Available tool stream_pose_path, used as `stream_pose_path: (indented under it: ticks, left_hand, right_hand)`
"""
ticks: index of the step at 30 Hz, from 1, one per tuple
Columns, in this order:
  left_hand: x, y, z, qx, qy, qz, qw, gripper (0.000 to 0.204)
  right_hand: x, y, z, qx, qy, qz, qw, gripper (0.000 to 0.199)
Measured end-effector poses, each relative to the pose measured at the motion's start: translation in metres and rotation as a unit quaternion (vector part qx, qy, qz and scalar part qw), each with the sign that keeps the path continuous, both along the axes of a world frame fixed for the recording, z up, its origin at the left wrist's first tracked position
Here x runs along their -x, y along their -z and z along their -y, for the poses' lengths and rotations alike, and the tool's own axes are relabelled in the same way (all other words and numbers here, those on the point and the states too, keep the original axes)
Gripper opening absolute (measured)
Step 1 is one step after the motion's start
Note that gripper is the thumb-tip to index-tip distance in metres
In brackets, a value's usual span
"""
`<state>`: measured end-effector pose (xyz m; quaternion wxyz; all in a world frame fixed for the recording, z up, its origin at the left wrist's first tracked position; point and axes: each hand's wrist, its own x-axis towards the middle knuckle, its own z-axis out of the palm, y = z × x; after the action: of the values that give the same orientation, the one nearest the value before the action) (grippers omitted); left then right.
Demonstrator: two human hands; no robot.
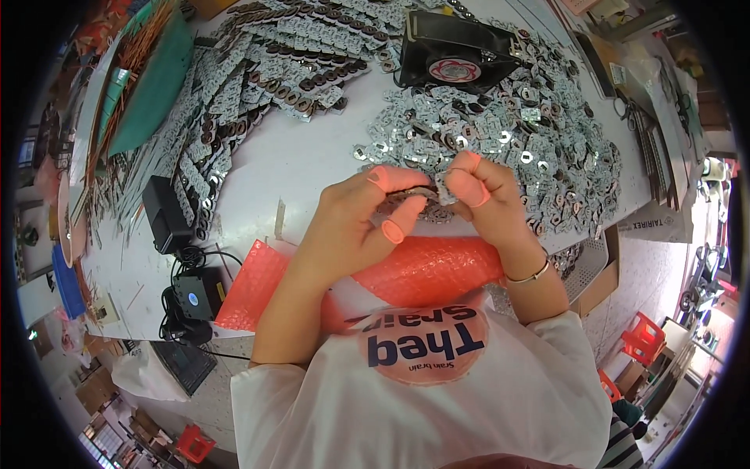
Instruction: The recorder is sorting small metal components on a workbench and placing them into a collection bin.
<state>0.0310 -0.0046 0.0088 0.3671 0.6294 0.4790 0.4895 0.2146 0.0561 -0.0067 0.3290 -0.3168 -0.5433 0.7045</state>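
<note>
My left hand (351, 215), with salmon-coloured finger cots on thumb and forefinger, is closed on a short row of small dark and silvery parts (414, 192). Pinched in my right hand (484, 191), which wears the same kind of cots, is a small silvery metal piece (445, 191). The two held things meet, or nearly meet, between my fingertips; the exact contact is hidden. Just beyond my hands spreads a heap of loose small metal pieces (547, 133). Red bubble wrap (437, 273) lies under my wrists along the table edge.
Rows of joined parts (289, 47) cover the far left of the white table (266, 172). A black fan (457, 51) stands at the back. Black power boxes (166, 215) with cables sit at left, near a green container (156, 94) of thin rods. A perforated basket (586, 270) is at right.
</note>
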Motion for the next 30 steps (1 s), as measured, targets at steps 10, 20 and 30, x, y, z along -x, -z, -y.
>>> stream_pose_path:
  ticks: [10,20,30]
  left_hand:
    - [0.003,0.006,-0.002,-0.128,-0.071,-0.220,0.965,0.020]
    - [-0.004,0.012,-0.005,-0.108,-0.110,-0.197,0.968,0.021]
    - [-0.005,0.007,-0.006,-0.134,-0.124,-0.219,0.959,0.028]
  right_hand:
    - [0.008,0.005,0.002,-0.298,0.055,0.126,0.945,0.022]
    - [0.009,0.004,0.003,-0.132,0.070,0.096,0.984,0.020]
    - [0.005,0.007,-0.006,-0.225,0.099,0.133,0.960,0.017]
